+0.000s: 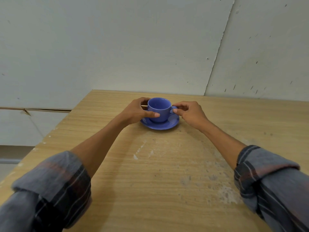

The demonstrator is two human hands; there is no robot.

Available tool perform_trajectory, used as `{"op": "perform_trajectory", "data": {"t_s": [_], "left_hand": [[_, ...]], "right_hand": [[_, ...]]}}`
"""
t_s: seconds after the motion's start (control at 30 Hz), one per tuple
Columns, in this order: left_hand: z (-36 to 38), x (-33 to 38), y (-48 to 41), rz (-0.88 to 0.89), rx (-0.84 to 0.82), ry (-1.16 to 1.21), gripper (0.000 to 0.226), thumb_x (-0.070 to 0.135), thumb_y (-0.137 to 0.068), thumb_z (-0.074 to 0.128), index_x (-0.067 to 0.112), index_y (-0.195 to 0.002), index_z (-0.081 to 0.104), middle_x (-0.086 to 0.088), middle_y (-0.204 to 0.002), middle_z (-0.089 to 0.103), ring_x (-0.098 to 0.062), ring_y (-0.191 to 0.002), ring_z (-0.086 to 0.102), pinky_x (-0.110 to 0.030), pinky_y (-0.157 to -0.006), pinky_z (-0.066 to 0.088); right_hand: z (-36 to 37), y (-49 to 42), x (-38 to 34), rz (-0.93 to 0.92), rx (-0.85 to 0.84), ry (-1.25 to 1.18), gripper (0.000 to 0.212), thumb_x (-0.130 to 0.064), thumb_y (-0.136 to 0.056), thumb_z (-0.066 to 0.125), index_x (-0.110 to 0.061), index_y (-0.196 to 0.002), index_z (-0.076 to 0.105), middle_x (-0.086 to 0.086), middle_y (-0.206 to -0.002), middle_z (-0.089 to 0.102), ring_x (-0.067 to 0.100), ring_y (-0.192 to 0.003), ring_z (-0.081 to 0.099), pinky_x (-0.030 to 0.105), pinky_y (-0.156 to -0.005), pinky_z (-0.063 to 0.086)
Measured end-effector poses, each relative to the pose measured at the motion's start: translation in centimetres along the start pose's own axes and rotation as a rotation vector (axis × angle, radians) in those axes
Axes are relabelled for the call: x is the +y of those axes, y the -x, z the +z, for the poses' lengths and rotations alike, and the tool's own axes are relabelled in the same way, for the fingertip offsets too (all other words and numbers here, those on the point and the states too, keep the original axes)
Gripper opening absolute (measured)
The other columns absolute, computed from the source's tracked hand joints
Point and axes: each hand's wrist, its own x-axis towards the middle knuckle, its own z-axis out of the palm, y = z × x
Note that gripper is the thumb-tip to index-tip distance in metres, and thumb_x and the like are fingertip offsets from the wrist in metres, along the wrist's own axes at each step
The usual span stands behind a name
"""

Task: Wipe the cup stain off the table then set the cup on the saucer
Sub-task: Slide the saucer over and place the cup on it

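Observation:
A blue cup stands upright on a matching blue saucer near the far edge of a light wooden table. My left hand wraps around the cup's left side, thumb across its front. My right hand pinches the cup's handle on the right. The cup looks empty inside. No cloth is in view, and I see no distinct ring stain, only pale scuffs on the wood.
Whitish scuffs and worn patches mark the tabletop in the middle and at the near right. A pale wall rises right behind the table. The table's left edge drops off beside a white ledge.

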Motion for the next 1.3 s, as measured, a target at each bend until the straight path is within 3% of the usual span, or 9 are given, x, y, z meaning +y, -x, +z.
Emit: {"op": "perform_trajectory", "data": {"t_s": [0.1, 0.23, 0.33, 0.43, 0.5, 0.57, 0.73, 1.17, 1.3], "left_hand": [[-0.2, -0.2, 0.4, 0.012, 0.014, -0.032, 0.076, 0.036, -0.064, 0.086, 0.023, -0.131, 0.053, 0.008, -0.131, 0.059, -0.014, -0.124, 0.053, -0.031, -0.098, 0.046], [-0.8, -1.5, 1.3, -0.035, 0.149, -0.120, 0.081, 0.043, -0.070, 0.080, 0.024, -0.140, 0.045, 0.006, -0.145, 0.045, -0.012, -0.134, 0.040, -0.027, -0.098, 0.033], [-0.9, -2.6, 2.3, -0.095, 0.224, -0.065, 0.068, 0.045, -0.079, 0.070, 0.023, -0.139, 0.046, 0.002, -0.137, 0.051, -0.014, -0.125, 0.047, -0.027, -0.093, 0.036], [-1.1, -3.0, 2.8, -0.180, 0.270, -0.030, 0.056, 0.040, -0.088, 0.062, 0.015, -0.136, 0.049, -0.001, -0.112, 0.065, -0.016, -0.101, 0.064, -0.033, -0.093, 0.049], [-1.1, -3.0, 2.8, -0.213, 0.241, 0.044, 0.052, 0.029, -0.089, 0.064, 0.009, -0.135, 0.050, -0.002, -0.095, 0.069, -0.012, -0.083, 0.069, -0.030, -0.086, 0.055], [-1.0, -2.7, 2.7, -0.238, 0.194, 0.136, 0.050, 0.017, -0.089, 0.065, 0.002, -0.134, 0.049, -0.003, -0.088, 0.070, -0.006, -0.071, 0.070, -0.018, -0.071, 0.056], [-0.8, -2.5, 2.3, -0.273, 0.164, 0.212, 0.044, 0.006, -0.087, 0.065, -0.001, -0.129, 0.053, -0.005, -0.088, 0.072, -0.003, -0.065, 0.072, -0.012, -0.063, 0.056], [-0.7, -2.5, 2.2, -0.287, 0.180, 0.219, 0.042, 0.005, -0.088, 0.065, -0.001, -0.128, 0.055, -0.002, -0.091, 0.070, 0.000, -0.063, 0.070, -0.009, -0.058, 0.053], [-0.7, -2.5, 2.1, -0.296, 0.170, 0.241, 0.042, 0.006, -0.088, 0.064, 0.000, -0.128, 0.056, -0.005, -0.097, 0.071, -0.005, -0.074, 0.071, -0.015, -0.069, 0.056]], "right_hand": [[-0.1, 0.2, 0.4, 0.043, 0.016, 0.018, 0.032, -0.019, -0.082, 0.072, -0.016, -0.113, 0.069, -0.001, -0.100, 0.070, 0.014, -0.093, 0.066, 0.025, -0.085, 0.051], [-0.3, 0.9, 1.5, 0.131, 0.112, 0.059, 0.033, -0.022, -0.082, 0.069, -0.019, -0.116, 0.067, -0.001, -0.097, 0.070, 0.012, -0.080, 0.062, 0.024, -0.079, 0.046], [0.0, 1.3, 2.0, 0.211, 0.072, -0.016, 0.035, -0.017, -0.084, 0.067, -0.015, -0.119, 0.065, 0.000, -0.092, 0.071, 0.016, -0.072, 0.067, 0.028, -0.080, 0.053], [0.5, 1.3, 2.0, 0.336, 0.070, -0.194, 0.030, -0.011, -0.086, 0.064, -0.003, -0.115, 0.065, 0.008, -0.096, 0.071, 0.021, -0.075, 0.071, 0.035, -0.085, 0.057], [0.9, 1.3, 1.8, 0.385, 0.063, -0.307, 0.025, -0.005, -0.086, 0.064, 0.003, -0.110, 0.064, 0.013, -0.100, 0.070, 0.022, -0.075, 0.070, 0.034, -0.081, 0.058], [1.0, 1.4, 1.6, 0.419, 0.069, -0.375, 0.029, 0.001, -0.085, 0.064, 0.005, -0.113, 0.061, 0.017, -0.102, 0.067, 0.022, -0.074, 0.069, 0.031, -0.078, 0.058], [0.9, 1.5, 1.3, 0.442, 0.074, -0.457, 0.036, 0.007, -0.084, 0.063, 0.010, -0.119, 0.056, 0.020, -0.104, 0.065, 0.020, -0.073, 0.068, 0.024, -0.066, 0.060], [1.2, 1.5, 1.2, 0.451, 0.087, -0.462, 0.035, 0.008, -0.085, 0.061, 0.010, -0.120, 0.055, 0.021, -0.106, 0.065, 0.019, -0.072, 0.068, 0.022, -0.063, 0.059], [1.3, 1.6, 1.3, 0.451, 0.091, -0.472, 0.035, 0.008, -0.085, 0.061, 0.010, -0.120, 0.055, 0.022, -0.108, 0.065, 0.019, -0.073, 0.068, 0.023, -0.063, 0.059]]}}
